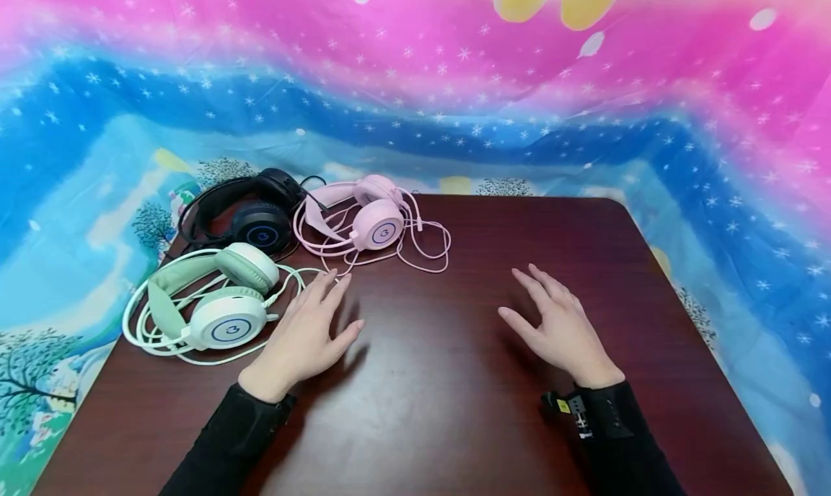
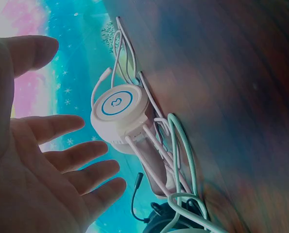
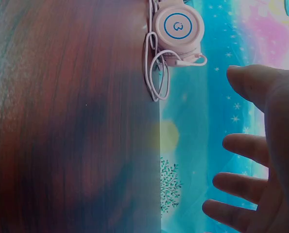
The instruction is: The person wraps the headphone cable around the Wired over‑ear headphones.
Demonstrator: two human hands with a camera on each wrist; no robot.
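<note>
Three headsets lie at the left of the table in the head view. The white and green headset (image 1: pixel 230 326) is nearest, just left of my left hand (image 1: pixel 305 337). Behind it sit a black headset (image 1: pixel 262 226) and a pink headset (image 1: pixel 379 226) with its cable looped to the right. My left hand holds nothing, fingers spread above the table. On the right side, my right hand (image 1: pixel 561 330) hovers with spread fingers, also holding nothing. The left wrist view shows the pink headset (image 2: pixel 120 107) beyond the fingers; in the right wrist view the pink headset (image 3: pixel 178 29) appears at the top.
The dark brown wooden table (image 1: pixel 428 409) has a rounded far right corner. A colourful printed cloth (image 1: pixel 415 71) hangs behind it and along both sides. Loose cables (image 1: pixel 428 254) trail beside the pink headset. A black wrist strap with a small device (image 1: pixel 578 409) sits on the right wrist.
</note>
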